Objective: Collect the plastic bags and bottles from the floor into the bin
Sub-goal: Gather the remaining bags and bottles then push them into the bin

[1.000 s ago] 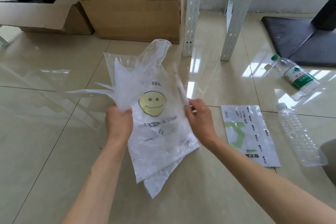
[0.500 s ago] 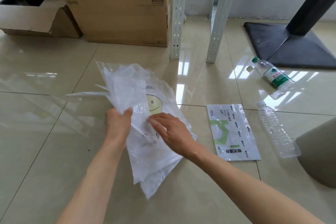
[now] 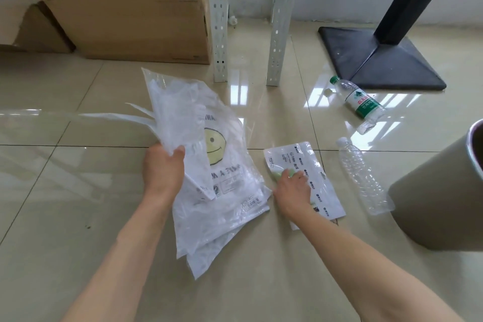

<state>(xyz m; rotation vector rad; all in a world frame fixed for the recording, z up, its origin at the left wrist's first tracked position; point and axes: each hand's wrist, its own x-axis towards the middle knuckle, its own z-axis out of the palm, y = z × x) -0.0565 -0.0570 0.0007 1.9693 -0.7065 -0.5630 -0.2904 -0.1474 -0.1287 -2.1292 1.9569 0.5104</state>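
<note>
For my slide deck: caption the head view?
Left hand holds plastic bags; right hand reaches a printed pouch beside two bottles.

Take the bin (image 3: 441, 206) as your landmark. Just to its left the clear bottle (image 3: 364, 178) lies lengthwise, nearly touching its wall, so that side is tight. Beyond the bin, farther from you, the green-label bottle (image 3: 362, 103) and the black table base (image 3: 379, 60) block the floor. Far left of the bin, bare tile (image 3: 65, 191) gives you open passage, up to the cardboard box (image 3: 125, 8).
</note>
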